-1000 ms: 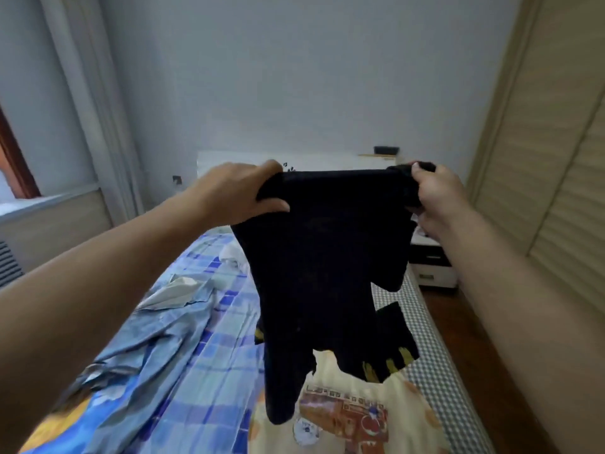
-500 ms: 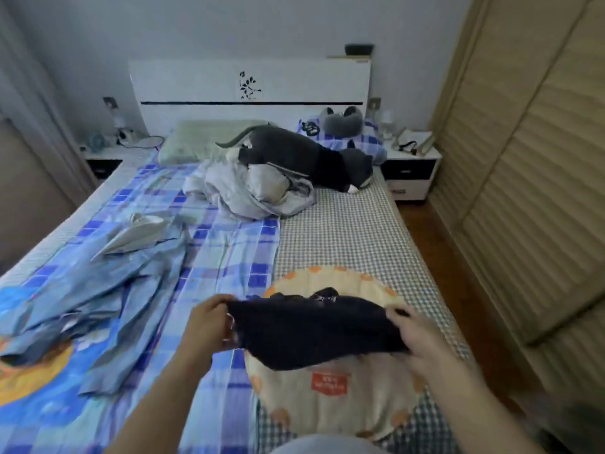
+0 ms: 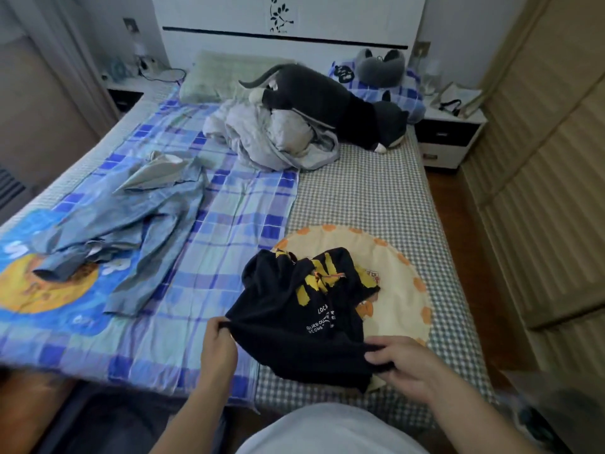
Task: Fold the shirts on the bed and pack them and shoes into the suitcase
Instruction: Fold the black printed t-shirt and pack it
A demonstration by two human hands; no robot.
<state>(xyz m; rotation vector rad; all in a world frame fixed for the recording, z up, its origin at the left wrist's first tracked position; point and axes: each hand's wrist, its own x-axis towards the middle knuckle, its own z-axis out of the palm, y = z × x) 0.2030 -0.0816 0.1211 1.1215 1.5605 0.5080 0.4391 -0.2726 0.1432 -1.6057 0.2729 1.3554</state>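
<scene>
The black cotton T-shirt with yellow print [image 3: 304,309] lay bunched on the bed [image 3: 370,194], over a round cream cushion [image 3: 396,283]. Our left hand [image 3: 217,342] and right hand [image 3: 402,362] each pinched its near hem; we judged it needed spreading flat before any fold.

Head view, down over bed [image 3: 360,198]

Two shirts on the bed [image 3: 366,198]
The black shirt [image 3: 294,326] with yellow print lies crumpled near the foot edge; the blue shirt [image 3: 131,224] sprawls unfolded toward the left edge.
</scene>
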